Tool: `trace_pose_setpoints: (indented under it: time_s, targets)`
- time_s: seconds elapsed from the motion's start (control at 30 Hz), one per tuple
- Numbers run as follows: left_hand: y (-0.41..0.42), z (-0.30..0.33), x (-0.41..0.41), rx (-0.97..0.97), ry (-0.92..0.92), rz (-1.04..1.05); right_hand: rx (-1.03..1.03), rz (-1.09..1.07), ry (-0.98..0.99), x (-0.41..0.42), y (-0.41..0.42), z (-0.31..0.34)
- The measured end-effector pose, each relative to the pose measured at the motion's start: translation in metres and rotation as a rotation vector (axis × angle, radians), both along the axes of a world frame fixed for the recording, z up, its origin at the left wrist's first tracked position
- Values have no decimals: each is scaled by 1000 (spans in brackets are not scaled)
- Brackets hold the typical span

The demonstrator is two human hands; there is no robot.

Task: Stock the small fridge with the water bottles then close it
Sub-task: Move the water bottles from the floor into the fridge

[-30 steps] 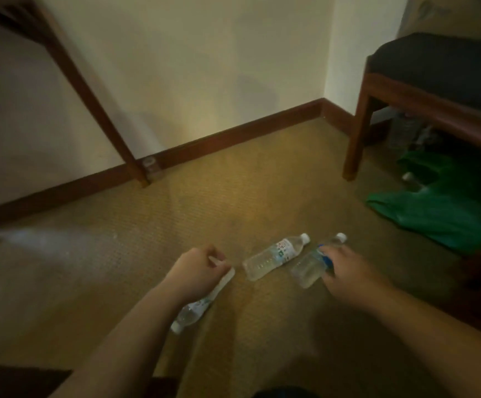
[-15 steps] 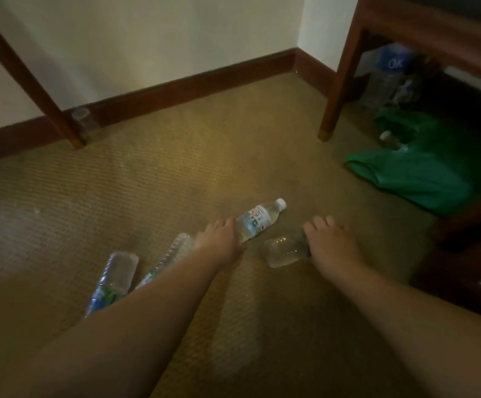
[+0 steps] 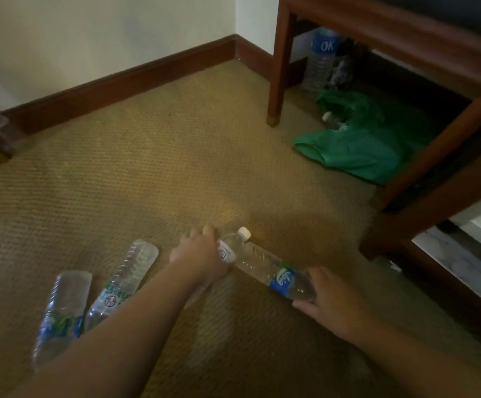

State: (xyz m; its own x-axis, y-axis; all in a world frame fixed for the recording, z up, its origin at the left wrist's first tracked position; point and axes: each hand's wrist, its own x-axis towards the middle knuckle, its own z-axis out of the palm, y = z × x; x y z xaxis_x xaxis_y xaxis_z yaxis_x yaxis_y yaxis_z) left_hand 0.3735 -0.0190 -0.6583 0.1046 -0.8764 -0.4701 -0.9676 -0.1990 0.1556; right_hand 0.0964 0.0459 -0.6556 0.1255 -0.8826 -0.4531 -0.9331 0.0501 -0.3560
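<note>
Head view, only view. Carpet floor (image 3: 176,168), dim light.

Left hand (image 3: 202,258): fingers curled over the white-capped bottle (image 3: 235,244), grip closed round its labelled body; the cap points away from the person. Right hand (image 3: 331,303): grip pinching the blue-label bottle (image 3: 273,275) at one end, thumb beneath and fingers on the far side. This bottle runs diagonally toward the left hand, and its far end touches or overlaps the white-capped one; which, cannot tell.

Two more bottles lie on the carpet beside the left forearm: green-label bottle (image 3: 124,282) and, just left of it, the blurred outer bottle (image 3: 61,314). Both untouched. Fridge not in view; nothing stocked as far as visible.

Off-task: green bag (image 3: 357,150) under the wooden bench (image 3: 406,33), with a tall "OK" bottle (image 3: 321,64) standing behind it.

Risks, judged:
- End-only hold on the blue-label bottle; smooth round plastic could swing or slip on lifting.
- The two held bottles meet, so lifting one may knock the other.
- Loose bottles may roll if nudged by the forearm.
</note>
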Motion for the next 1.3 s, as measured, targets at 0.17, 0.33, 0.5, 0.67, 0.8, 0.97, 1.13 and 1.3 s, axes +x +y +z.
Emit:
trace_pose_setpoints:
  time_s: [0.17,0.33,0.5,0.67,0.8,0.97,1.13,1.3]
  targets:
    - [-25,-8,-21,72,8,-220,29,-5,-32,-8,-15,26]
    - [-15,41,-30,-103,170,-112,-85,83,-47,-31,-19,107]
    - [-7,150,-87,-267,435,-218,-155,101,-6,-74,1,188]
    - [-1,246,-159,-394,580,-430,-420,-244,-172,-140,43,254]
    - [10,287,-216,-413,727,-543,-582,-412,-168,-184,67,301]
    - [21,296,-275,-431,842,-618,-793,-593,-141,-229,67,323]
    - [26,291,-322,-457,842,-630,-922,-610,6,-268,39,310]
    - [27,291,-355,-457,855,-591,-956,-578,78,-296,5,300]
